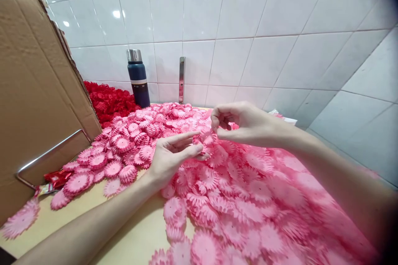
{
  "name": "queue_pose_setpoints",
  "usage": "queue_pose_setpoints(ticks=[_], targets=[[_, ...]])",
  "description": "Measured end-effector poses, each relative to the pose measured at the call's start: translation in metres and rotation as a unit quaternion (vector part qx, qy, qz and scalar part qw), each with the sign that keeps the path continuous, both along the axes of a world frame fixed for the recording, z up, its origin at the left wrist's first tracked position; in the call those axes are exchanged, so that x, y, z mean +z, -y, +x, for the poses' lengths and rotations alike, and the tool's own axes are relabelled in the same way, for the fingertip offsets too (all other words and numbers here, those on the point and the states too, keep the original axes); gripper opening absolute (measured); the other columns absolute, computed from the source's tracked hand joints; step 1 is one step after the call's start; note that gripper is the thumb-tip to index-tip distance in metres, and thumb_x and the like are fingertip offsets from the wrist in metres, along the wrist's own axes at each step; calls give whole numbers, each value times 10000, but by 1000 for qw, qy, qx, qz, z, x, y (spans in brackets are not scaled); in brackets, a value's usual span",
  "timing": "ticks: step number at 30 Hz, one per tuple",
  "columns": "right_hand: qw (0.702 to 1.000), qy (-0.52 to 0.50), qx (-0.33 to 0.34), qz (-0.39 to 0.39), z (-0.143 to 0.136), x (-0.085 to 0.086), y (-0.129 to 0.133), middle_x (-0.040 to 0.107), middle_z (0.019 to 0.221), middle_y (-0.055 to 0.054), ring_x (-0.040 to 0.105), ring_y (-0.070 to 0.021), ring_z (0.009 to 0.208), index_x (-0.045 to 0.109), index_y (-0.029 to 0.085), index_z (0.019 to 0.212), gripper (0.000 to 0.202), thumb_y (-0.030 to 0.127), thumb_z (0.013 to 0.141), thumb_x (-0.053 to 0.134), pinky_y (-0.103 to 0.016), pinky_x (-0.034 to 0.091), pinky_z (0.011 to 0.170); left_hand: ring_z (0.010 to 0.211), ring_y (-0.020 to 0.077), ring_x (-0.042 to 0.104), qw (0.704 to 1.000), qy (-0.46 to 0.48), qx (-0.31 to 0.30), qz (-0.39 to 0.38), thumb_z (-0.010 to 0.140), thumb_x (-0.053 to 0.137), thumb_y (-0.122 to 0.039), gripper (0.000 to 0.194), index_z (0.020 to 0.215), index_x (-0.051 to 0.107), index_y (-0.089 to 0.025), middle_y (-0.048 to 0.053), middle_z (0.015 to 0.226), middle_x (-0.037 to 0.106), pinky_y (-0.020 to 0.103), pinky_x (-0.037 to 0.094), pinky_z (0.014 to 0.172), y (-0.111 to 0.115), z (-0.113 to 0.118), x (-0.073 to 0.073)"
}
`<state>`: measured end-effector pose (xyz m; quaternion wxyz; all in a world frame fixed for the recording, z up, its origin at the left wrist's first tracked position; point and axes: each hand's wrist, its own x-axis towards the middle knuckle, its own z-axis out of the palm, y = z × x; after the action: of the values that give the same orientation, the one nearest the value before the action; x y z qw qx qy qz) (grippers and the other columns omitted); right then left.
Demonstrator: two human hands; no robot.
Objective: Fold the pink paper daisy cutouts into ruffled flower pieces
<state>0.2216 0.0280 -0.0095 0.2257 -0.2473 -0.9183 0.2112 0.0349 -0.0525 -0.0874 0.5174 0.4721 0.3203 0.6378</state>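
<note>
Pink scalloped flower pieces [207, 248] lie in a wide heap over the yellow table [139, 232]. Above the middle of the heap, my left hand [174, 155] pinches a small pink flower piece [197, 143] between thumb and fingertips. My right hand [233, 122] is just to the right and slightly higher, its fingers curled and thumb and forefinger pressed together close to that piece. Whatever the right fingertips hold, if anything, is too small to make out.
A dark blue bottle [139, 80] stands at the back by the tiled wall, beside red flower pieces [108, 101]. A cardboard sheet [40, 91] rises at the left, with a metal wire handle [51, 152] and a red wrapper [58, 178] near its base.
</note>
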Motion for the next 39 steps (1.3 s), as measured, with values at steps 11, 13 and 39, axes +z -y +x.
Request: queue_pose_setpoints(ticks=[11,13,39], targets=[[996,36,-4,86,-6,7,12,623,723,1,505,-127,626,646,199,802,152,104,773,531,-275,387,571,748,174,756,1000,-6,15,-1,698,814,-172,335,1024,753,-221,36,839,796,308,633,760,-1,-3,-3],[996,42,4,75,-7,7,12,674,810,-22,556,-148,698,676,201,827,192,102,782,518,-294,421,633,797,201,759,999,-27,19,-11,708,808,-182,395,1093,726,-215,53,851,795,347,620,811,-1,-4,-3],[999,19,-21,-28,-21,-5,16,467,574,32,408,-110,529,474,194,617,178,120,775,510,-265,298,478,818,213,757,997,-56,54,-17,684,827,-203,368,1042,742,-188,60,891,794,347,619,824,1,-3,-4]])
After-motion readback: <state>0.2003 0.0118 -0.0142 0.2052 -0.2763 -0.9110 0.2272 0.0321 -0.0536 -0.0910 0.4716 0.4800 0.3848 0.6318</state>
